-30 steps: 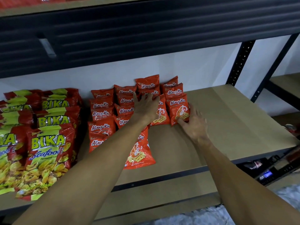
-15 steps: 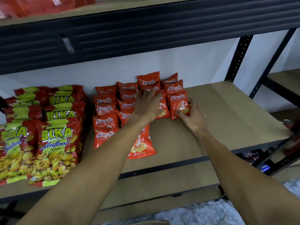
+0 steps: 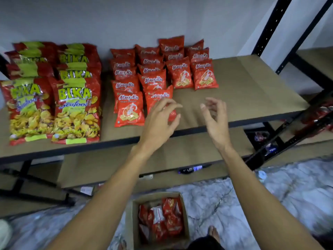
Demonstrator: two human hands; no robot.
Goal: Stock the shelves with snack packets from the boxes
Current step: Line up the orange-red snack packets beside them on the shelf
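Hovering empty, fingers relaxed: left hand (image 3: pixel 160 121) and right hand (image 3: pixel 216 121); next, lift box (image 3: pixel 131 222) packets (image 3: pixel 162 219) to extend 2 short rows (image 3: pixel 182 74).

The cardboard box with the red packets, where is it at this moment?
In the head view the cardboard box stands on the floor at bottom centre, in front of the lower shelf, with a bare foot just right of it.

Bika bags (image 3: pixel 75 109) left on shelf (image 3: pixel 252 91), small packets (image 3: pixel 153 69) right (overlapping rows), box (image 3: pixel 130 222) below
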